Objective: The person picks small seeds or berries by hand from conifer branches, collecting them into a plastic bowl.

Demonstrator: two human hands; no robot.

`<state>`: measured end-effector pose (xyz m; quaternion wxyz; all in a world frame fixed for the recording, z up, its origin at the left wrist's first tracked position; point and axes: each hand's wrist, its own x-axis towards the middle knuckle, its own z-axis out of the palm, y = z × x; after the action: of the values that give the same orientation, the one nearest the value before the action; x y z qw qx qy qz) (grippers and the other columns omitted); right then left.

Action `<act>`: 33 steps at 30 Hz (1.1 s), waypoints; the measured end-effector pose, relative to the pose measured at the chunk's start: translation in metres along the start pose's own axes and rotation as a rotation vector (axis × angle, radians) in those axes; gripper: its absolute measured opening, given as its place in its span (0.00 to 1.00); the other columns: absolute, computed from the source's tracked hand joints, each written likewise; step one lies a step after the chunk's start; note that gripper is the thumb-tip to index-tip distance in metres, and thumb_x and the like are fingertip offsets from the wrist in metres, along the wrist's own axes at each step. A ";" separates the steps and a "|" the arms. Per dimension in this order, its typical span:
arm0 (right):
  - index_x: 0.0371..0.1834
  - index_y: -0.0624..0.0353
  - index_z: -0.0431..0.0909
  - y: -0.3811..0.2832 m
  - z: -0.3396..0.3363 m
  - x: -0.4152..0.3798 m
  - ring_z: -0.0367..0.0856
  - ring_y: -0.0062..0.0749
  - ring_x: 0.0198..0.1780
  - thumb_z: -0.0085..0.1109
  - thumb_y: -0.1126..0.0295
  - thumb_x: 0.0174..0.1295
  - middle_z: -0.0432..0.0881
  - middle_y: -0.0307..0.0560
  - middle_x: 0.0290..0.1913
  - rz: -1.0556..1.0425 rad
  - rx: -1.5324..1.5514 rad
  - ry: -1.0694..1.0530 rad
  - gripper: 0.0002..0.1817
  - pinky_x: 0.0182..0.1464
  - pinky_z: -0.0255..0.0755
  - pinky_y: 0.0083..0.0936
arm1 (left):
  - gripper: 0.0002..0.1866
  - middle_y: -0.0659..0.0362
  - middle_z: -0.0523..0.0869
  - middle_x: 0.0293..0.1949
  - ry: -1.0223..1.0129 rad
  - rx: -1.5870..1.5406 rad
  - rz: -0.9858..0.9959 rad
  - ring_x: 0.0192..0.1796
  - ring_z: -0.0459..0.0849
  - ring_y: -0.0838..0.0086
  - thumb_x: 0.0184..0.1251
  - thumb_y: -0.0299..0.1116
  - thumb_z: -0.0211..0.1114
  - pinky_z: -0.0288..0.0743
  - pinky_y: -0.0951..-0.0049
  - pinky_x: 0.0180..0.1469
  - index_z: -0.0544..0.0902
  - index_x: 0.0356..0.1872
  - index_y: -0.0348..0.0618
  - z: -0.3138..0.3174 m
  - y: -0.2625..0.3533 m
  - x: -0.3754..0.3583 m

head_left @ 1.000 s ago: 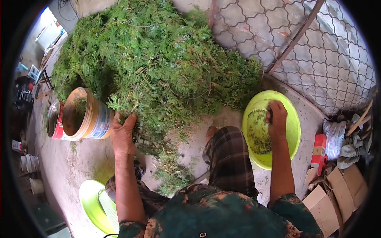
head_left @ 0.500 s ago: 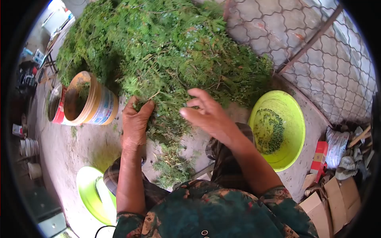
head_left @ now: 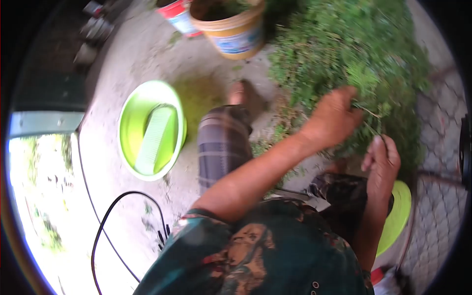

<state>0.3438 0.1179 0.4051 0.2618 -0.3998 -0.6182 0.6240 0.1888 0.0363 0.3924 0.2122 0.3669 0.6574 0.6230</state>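
Note:
My left hand (head_left: 333, 117) is closed around a green conifer sprig (head_left: 366, 109), whose thin stem sticks out toward the right. Lower and to the right, my right hand (head_left: 382, 162) has its thumb and fingers pinched at the end of that stem; motion blur softens the fingertips. Both hands are over the edge of a large heap of cut conifer branches (head_left: 339, 44). A yellow-green basin (head_left: 397, 216) is partly hidden behind my right forearm.
A light green basin (head_left: 182, 128) with a ridged washboard (head_left: 156, 140) in it stands on the concrete floor at left. A yellow bucket (head_left: 236, 37) and a red-and-white bucket (head_left: 179, 17) are at the top. A black cable (head_left: 110, 219) loops at lower left; wire mesh (head_left: 437, 216) is at right.
The view has swung left, so the heap and hands appear farther right and the light green basin shows whole. My right hand, open before, has closed at the sprig's stem.

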 end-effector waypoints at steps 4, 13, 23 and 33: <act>0.40 0.60 0.74 0.005 -0.001 0.008 0.66 0.16 0.23 0.57 0.64 0.65 0.70 0.35 0.27 -0.034 0.155 0.055 0.10 0.23 0.62 0.15 | 0.11 0.46 0.78 0.25 0.028 0.050 -0.033 0.30 0.79 0.60 0.53 0.28 0.64 0.72 0.63 0.35 0.76 0.36 0.33 0.000 0.004 -0.006; 0.46 0.65 0.70 0.032 -0.097 0.062 0.63 0.20 0.23 0.43 0.66 0.71 0.68 0.38 0.30 0.049 0.923 -0.619 0.12 0.23 0.61 0.18 | 0.09 0.39 0.81 0.28 0.223 0.220 -0.088 0.36 0.81 0.44 0.51 0.24 0.60 0.76 0.52 0.39 0.73 0.33 0.33 -0.007 -0.006 0.006; 0.47 0.59 0.71 0.011 0.016 0.023 0.62 0.12 0.22 0.52 0.65 0.66 0.67 0.32 0.24 0.194 0.185 -0.305 0.11 0.19 0.55 0.12 | 0.13 0.39 0.82 0.27 0.277 0.132 -0.108 0.34 0.85 0.49 0.43 0.19 0.61 0.79 0.60 0.37 0.74 0.34 0.32 0.016 0.026 0.021; 0.50 0.58 0.72 0.001 0.048 0.007 0.54 0.09 0.16 0.58 0.67 0.63 0.63 0.29 0.23 0.213 0.012 -0.373 0.14 0.14 0.48 0.10 | 0.09 0.37 0.81 0.31 0.262 0.073 -0.113 0.39 0.81 0.44 0.44 0.22 0.60 0.76 0.54 0.42 0.75 0.31 0.31 -0.030 0.013 -0.002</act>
<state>0.3003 0.0966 0.3991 0.0776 -0.3388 -0.6064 0.7151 0.1711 0.0145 0.4082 0.1456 0.2522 0.7212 0.6286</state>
